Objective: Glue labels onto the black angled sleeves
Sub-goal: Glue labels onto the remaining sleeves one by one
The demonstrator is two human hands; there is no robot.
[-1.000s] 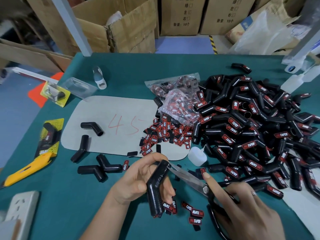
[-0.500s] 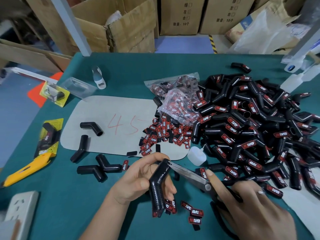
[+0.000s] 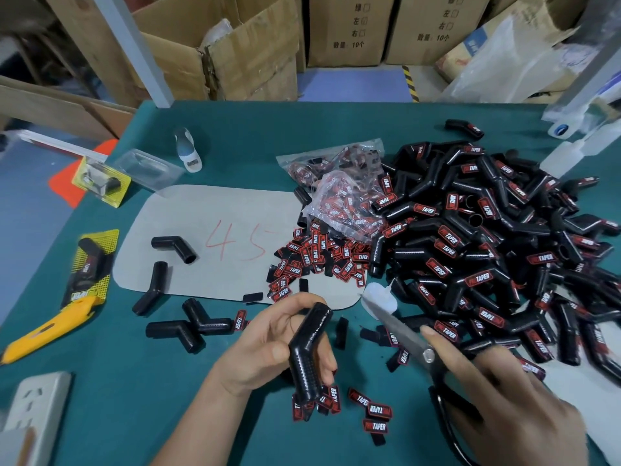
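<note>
My left hand (image 3: 268, 344) grips a black angled sleeve (image 3: 307, 351), held upright over the green table. My right hand (image 3: 504, 401) holds a pair of scissors (image 3: 400, 326), blades closed and pointing up-left, tip apart from the sleeve. Loose red-and-black labels (image 3: 316, 255) lie heaped in the middle, with a few more labels (image 3: 374, 410) below my left hand. A big pile of labelled sleeves (image 3: 487, 250) fills the right side. Several bare sleeves (image 3: 174, 247) lie at the left. A small white glue bottle (image 3: 379, 295) sits behind the scissor tip.
A grey mat (image 3: 208, 237) marked "45" lies mid-table. A yellow utility knife (image 3: 43, 327), packaged sleeve (image 3: 90, 267) and power strip (image 3: 37, 405) are at the left. Plastic bags of labels (image 3: 339, 190) sit at centre. Cardboard boxes (image 3: 242, 52) stand behind the table.
The scissor tip has pulled away to the right from the top end of the sleeve it was touching. My left hand keeps the sleeve in about the same place.
</note>
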